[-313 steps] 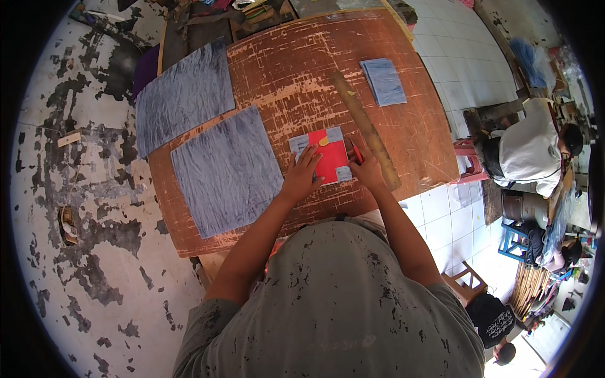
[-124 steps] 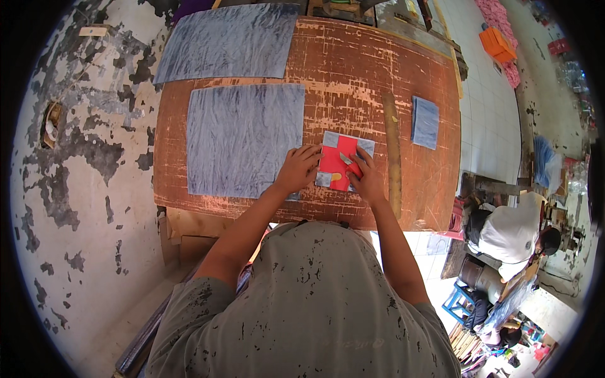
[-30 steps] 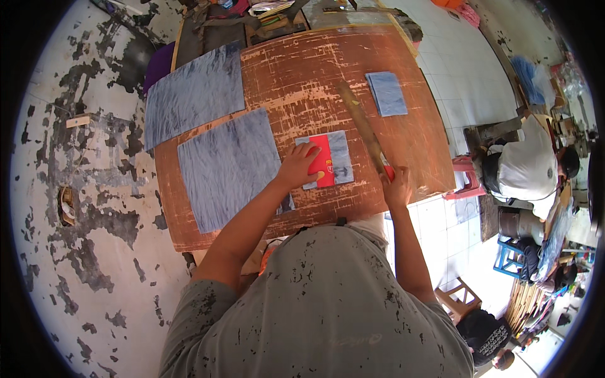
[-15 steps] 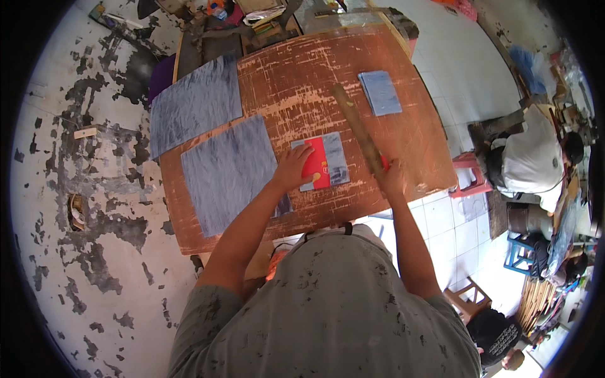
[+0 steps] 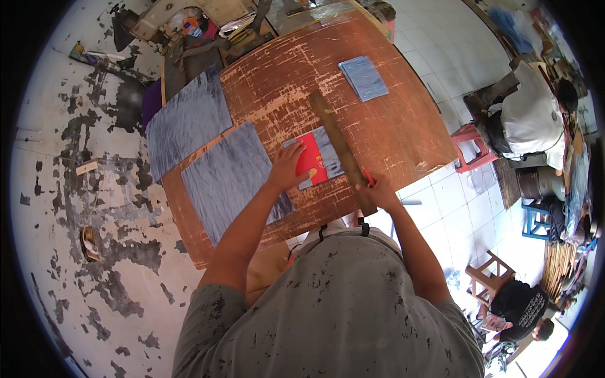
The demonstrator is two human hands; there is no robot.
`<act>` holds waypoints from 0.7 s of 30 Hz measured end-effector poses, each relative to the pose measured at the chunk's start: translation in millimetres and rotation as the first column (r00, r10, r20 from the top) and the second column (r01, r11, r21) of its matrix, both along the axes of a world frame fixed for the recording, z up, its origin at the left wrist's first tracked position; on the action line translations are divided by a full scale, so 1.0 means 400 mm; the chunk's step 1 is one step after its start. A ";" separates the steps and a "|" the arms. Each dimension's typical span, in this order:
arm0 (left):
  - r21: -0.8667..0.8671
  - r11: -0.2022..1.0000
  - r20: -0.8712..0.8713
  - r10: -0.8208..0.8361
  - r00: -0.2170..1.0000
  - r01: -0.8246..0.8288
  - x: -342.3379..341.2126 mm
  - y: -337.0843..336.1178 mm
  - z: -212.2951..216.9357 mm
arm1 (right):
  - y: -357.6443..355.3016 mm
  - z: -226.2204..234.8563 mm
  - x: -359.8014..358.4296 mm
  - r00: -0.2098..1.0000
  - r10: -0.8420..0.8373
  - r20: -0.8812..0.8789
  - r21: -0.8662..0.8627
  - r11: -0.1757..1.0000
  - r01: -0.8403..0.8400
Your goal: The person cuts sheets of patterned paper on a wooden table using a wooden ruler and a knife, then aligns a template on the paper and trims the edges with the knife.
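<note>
My left hand [image 5: 287, 167] lies with fingers spread on a red card [image 5: 312, 161], pressing it onto a small grey marbled sheet [image 5: 330, 152]. Along the right edge of that sheet rests a long, flat brown strip [image 5: 334, 135], slanting toward me and overlapping the sheet slightly. My right hand [image 5: 380, 193] is closed at the strip's near end, its fingers on the strip's edge. From it sticks a slim red tool [image 5: 369, 179], whose tip I cannot make out.
Two large grey marbled sheets [image 5: 224, 170] cover the left of the worn brown table [image 5: 403, 138]. A stack of small grey pieces [image 5: 364, 78] lies at the far right. Beyond the right edge are a red stool [image 5: 471, 148] and a seated person in white [image 5: 532, 113].
The brown strip has moved left and toward me, up to the small sheet. My right hand has come nearer with the red tool. My left hand stays on the red card.
</note>
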State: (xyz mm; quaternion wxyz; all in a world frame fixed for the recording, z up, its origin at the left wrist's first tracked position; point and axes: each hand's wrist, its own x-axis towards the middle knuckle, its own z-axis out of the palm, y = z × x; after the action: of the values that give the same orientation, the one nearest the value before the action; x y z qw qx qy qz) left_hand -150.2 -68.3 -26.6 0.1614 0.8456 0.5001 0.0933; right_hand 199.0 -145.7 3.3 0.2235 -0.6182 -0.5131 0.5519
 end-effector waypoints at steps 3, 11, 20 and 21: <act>0.005 1.000 0.005 -0.011 1.000 0.011 -0.005 -0.003 -0.001 | -0.072 -0.027 -0.061 0.999 -0.033 0.026 -0.015 0.999 0.033; 0.020 0.998 0.115 -0.057 0.992 0.055 -0.024 0.009 -0.024 | -0.124 -0.064 -0.166 0.999 -0.049 0.000 -0.046 0.998 0.049; 0.190 0.972 0.127 -0.166 0.978 0.141 -0.046 0.018 -0.047 | -0.131 -0.090 -0.190 0.996 0.014 0.094 -0.027 1.000 -0.011; 0.191 0.971 0.132 -0.171 0.976 0.144 -0.044 0.018 -0.051 | -0.136 -0.096 -0.194 0.998 -0.007 0.056 -0.003 1.000 0.007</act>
State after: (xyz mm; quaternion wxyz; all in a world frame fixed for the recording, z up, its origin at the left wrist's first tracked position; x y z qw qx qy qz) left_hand -167.8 -61.1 -46.9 0.1276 0.8847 0.4073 0.1876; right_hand 121.2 -200.2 -35.2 0.2100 -0.6355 -0.5160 0.5345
